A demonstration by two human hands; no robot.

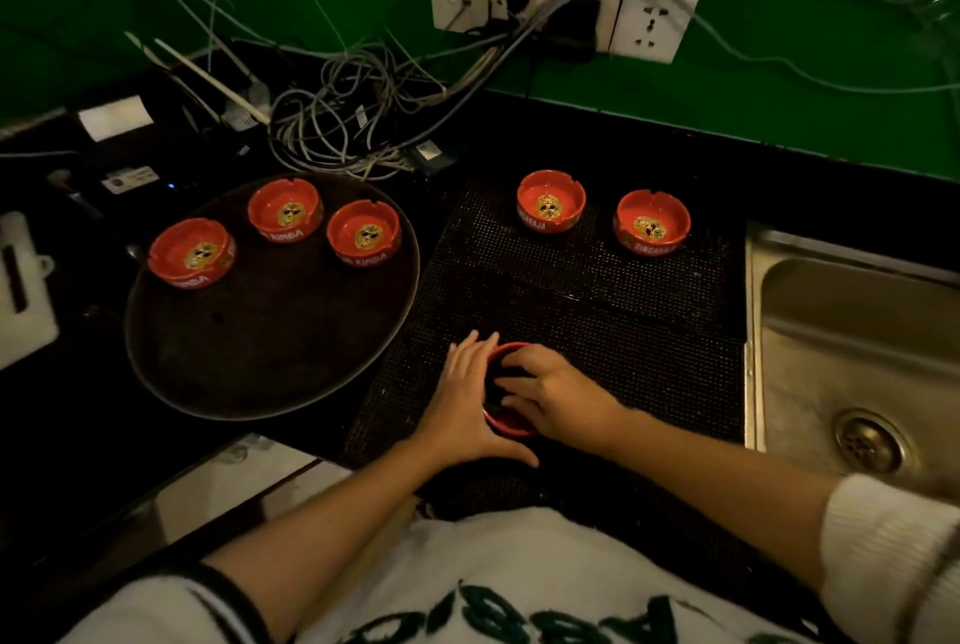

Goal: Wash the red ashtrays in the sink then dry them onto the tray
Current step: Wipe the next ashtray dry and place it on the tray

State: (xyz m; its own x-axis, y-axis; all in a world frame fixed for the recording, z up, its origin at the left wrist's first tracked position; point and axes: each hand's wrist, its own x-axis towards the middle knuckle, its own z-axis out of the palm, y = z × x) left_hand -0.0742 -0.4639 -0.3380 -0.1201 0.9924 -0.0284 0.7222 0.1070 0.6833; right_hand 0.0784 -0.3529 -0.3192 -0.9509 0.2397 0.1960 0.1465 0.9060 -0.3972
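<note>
Head view: left hand (470, 399) cups mat-edge ashtray (511, 422), right hand (558, 396) fingers curled inside it.

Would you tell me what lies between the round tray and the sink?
In the head view, a black dotted mat lies between the tray and sink. It carries two red ashtrays, and both hands holding a third.
</note>
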